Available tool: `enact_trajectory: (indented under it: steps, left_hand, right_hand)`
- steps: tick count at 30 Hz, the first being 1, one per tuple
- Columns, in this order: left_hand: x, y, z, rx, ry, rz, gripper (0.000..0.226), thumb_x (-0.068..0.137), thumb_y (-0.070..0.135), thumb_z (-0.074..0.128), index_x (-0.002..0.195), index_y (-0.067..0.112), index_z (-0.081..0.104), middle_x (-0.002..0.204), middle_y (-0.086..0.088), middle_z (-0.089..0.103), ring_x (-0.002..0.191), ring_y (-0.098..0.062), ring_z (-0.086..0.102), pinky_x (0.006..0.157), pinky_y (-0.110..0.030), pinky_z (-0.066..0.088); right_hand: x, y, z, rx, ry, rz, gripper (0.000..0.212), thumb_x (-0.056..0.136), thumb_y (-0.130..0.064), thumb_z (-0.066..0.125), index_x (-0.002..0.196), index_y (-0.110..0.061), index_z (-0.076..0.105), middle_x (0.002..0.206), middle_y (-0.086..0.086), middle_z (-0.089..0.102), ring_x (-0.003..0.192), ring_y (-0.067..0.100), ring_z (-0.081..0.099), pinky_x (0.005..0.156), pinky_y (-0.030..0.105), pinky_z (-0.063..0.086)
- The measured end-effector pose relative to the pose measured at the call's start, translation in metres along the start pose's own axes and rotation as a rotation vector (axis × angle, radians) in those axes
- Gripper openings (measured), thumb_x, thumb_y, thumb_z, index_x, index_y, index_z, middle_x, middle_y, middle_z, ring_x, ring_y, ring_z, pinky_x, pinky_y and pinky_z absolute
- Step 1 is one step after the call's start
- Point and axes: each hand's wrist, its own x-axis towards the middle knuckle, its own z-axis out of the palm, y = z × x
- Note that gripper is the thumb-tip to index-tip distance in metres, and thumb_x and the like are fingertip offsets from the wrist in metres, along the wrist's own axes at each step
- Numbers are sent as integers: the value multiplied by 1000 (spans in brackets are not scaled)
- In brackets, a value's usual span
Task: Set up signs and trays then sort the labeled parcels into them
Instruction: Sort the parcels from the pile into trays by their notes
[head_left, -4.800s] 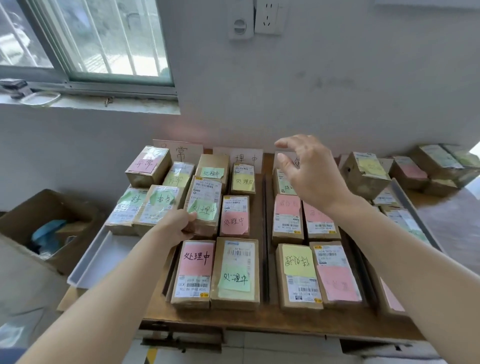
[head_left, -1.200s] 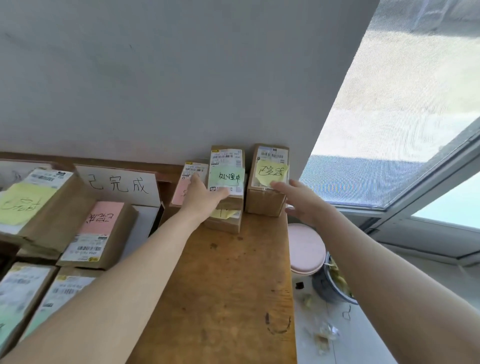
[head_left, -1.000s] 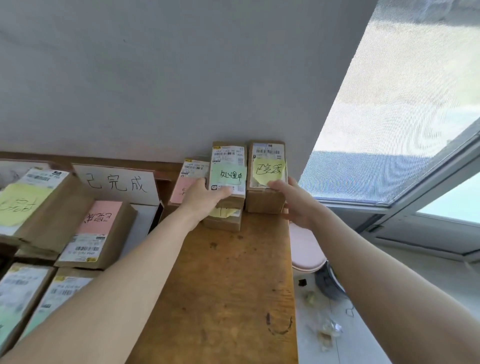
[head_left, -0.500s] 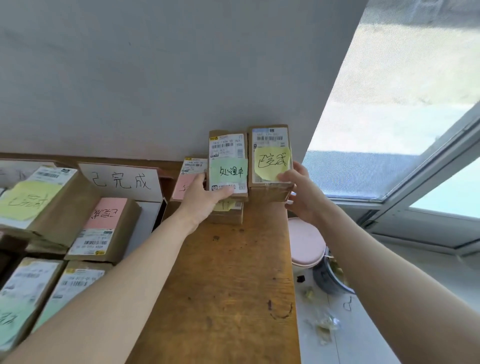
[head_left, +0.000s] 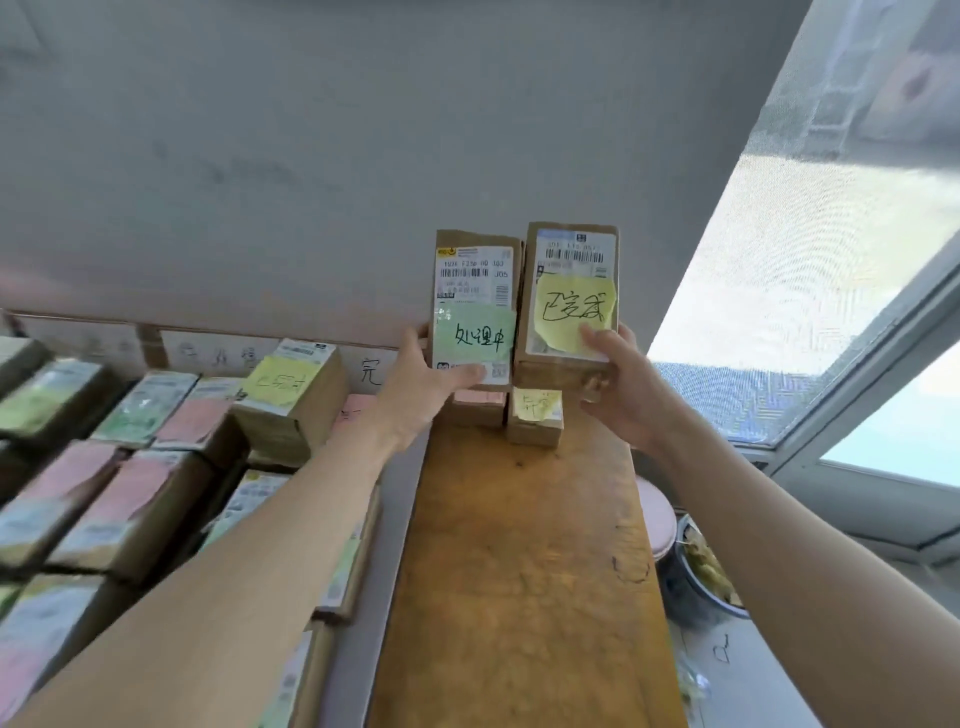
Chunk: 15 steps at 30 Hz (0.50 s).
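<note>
My left hand (head_left: 415, 387) grips a brown parcel with a green note (head_left: 475, 306), held upright above the wooden table (head_left: 524, 571). My right hand (head_left: 621, 384) grips a second brown parcel with a yellow note (head_left: 571, 296), side by side with the first. Below them, a parcel with a pink label (head_left: 479, 406) and a small parcel with a yellow note (head_left: 536, 415) stay on the table by the wall. To the left, several labeled parcels fill the trays, among them a tall one with a yellow note (head_left: 291, 400). White paper signs (head_left: 218, 353) lean on the wall behind.
The grey wall stands right behind the parcels. The table's right edge drops to the floor, where a pink stool (head_left: 657, 519) and a bowl (head_left: 698, 577) sit under a large window (head_left: 831, 260). A grey tray rim (head_left: 363, 649) borders the bare wood.
Both hands have lifted their parcels off the pile at the wall and raised them upright. The view has swung left, showing more of the filled trays.
</note>
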Motion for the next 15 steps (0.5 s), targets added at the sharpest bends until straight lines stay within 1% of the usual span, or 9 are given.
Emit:
enact_trajectory:
  steps: [2,3,4,6,7,8,10,12,15]
  left_hand:
    - [-26,11,-26,12,1,36,69,74,14,78,126,19,33,117,-1,60,109,-17,60,100,-43,45]
    - [-39,16,-40,23,7,56,68,74,15,78,125,20,32,117,0,60,108,-16,60,100,-43,46]
    - [-53,20,-52,33,13,77,66,75,15,77,123,21,33,116,0,61,106,-16,62,98,-42,47]
    - [-80,26,-79,41,21,103,61,76,13,76,119,21,34,113,-1,63,102,-17,64,94,-42,50]
    - [-93,28,-92,39,26,106,59,76,14,77,116,22,35,112,-1,64,101,-18,65,93,-44,51]
    - [-105,29,-105,29,34,102,60,74,14,78,116,23,35,111,-2,65,100,-18,65,92,-46,51]
    - [-128,30,-131,-7,38,84,65,73,13,78,120,19,34,109,-2,66,98,-18,66,92,-47,50]
    - [-147,32,-153,-18,44,82,68,69,14,78,121,17,33,111,-3,65,101,-20,65,96,-47,48]
    - [-168,40,-179,-55,72,116,72,64,16,79,120,19,34,114,-5,63,105,-21,63,98,-44,47]
  right_hand:
    - [-18,-8,32,-7,-4,-11,84,68,-53,74,137,-33,31,131,-1,54,109,25,60,100,50,40]
    - [-27,-10,47,-22,-2,-13,87,65,-58,74,137,-34,32,134,-1,52,109,25,60,100,51,40]
    - [-36,-12,63,-32,2,-12,85,67,-58,72,137,-32,33,132,0,55,103,23,62,91,46,47]
    - [-53,-12,95,-36,17,-34,62,82,-42,63,134,-23,35,117,2,62,83,18,63,59,27,51]
    - [-60,-9,109,-38,24,-34,52,87,-33,59,132,-21,36,112,2,62,79,17,61,50,22,48]
    - [-70,-6,123,-37,28,-25,48,88,-28,58,130,-20,36,111,2,62,80,18,61,49,22,49]
    - [-85,0,150,-28,6,-17,50,86,-24,60,130,-23,36,115,3,62,92,23,63,66,32,55]
    - [-97,5,173,-18,-8,-9,52,84,-23,62,130,-25,38,119,4,62,103,26,61,87,39,51]
    - [-110,1,203,-34,-39,-36,49,84,-21,61,129,-25,41,120,6,62,107,28,61,89,43,51]
